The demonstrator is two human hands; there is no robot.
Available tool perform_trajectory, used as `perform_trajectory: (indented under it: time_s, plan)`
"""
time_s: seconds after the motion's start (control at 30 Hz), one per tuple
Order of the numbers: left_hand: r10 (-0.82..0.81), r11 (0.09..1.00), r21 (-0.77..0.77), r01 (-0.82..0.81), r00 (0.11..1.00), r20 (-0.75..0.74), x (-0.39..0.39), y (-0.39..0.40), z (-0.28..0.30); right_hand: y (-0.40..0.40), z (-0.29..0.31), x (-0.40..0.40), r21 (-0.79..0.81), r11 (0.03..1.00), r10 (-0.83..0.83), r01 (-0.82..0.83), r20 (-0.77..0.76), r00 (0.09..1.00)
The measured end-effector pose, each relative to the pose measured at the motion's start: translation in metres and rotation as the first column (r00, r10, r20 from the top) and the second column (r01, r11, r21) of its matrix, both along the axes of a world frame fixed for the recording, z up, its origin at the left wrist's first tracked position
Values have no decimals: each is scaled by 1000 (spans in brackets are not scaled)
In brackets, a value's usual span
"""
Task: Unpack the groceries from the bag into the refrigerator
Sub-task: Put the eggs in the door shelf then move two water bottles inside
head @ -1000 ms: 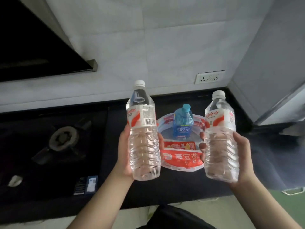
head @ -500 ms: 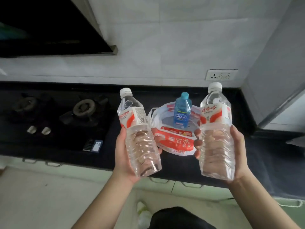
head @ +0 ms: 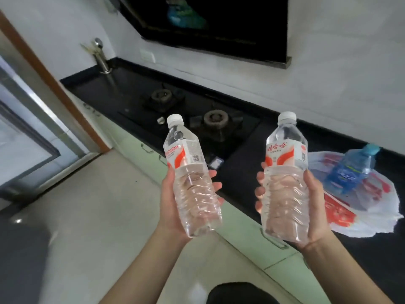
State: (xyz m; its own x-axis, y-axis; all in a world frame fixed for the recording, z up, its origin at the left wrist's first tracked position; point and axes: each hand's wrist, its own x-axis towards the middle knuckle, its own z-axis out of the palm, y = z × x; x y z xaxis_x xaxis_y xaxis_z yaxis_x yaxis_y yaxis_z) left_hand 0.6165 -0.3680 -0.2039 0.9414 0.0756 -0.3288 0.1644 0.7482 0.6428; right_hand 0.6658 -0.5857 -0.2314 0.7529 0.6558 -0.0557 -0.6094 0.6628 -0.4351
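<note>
Between the left hand [head: 173,205] fingers sits one water bottle [head: 192,183], clamped. Right hand [head: 315,207] fingers clamp another bottle [head: 285,183]. Right of them, the bag [head: 372,216] lies on the surface [head: 241,172].

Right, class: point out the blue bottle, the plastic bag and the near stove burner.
blue bottle [head: 346,176], head view, on its blue label.
plastic bag [head: 372,218], head view, on its white lower edge.
near stove burner [head: 215,118], head view, on its round ring.

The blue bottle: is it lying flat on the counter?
No: the blue bottle stands upright on the opened plastic bag, its cap at the top.
</note>
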Motion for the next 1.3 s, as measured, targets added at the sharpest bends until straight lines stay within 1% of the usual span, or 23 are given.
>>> perform_trajectory:
  time_s: [0.1, 0.17, 0.27, 0.4, 0.47, 0.53, 0.7, 0.8, 0.97, 1.1, 1.23, 1.3]
  plan:
    - [78, 995, -60, -74, 995, 68, -33, 50, 1, 63, 9, -9, -24, 997, 71, -70, 22, 997]
    - [117, 990, -96, -107, 986, 115, -58, 86, 1, 105, 15, -21, -69, 990, 125, -122, 35, 992]
    - [208, 975, -113, -193, 968, 140, -96, 137, 1, 166, 21, -40, -121, 958, 267, -261, 31, 963]
    - [316, 947, -103, -305, 941, 120, -148, 195, 3, 243, 19, -68, -119, 895, 441, -431, 77, 894]
    - [362, 931, -94, -353, 926, 104, -175, 219, 3, 278, 18, -83, -117, 857, 512, -503, 66, 857]
    - [419, 907, -91, -412, 904, 89, -203, 241, 1, 309, 17, -99, -80, 808, 588, -584, 54, 807]
    - [530, 848, -84, -524, 842, 97, -261, 277, 5, 372, 17, -132, -114, 710, 702, -695, 32, 712]
    - [609, 793, -89, -602, 788, 95, -287, 293, 6, 407, 22, -147, -115, 642, 764, -758, 17, 645]
    - [742, 670, -125, -732, 663, 99, -302, 313, 10, 463, 26, -164, -127, 556, 830, -822, 35, 556]
    - [782, 624, -128, -771, 611, 128, -304, 339, 11, 503, 29, -156, -129, 500, 866, -856, 53, 497]
    - [819, 570, -107, -815, 553, 152, -294, 373, 12, 542, 26, -131, -84, 434, 901, -897, 40, 432]
    - [840, 539, -103, -836, 524, 144, -284, 389, 12, 563, 22, -115, -38, 390, 921, -920, 18, 390]
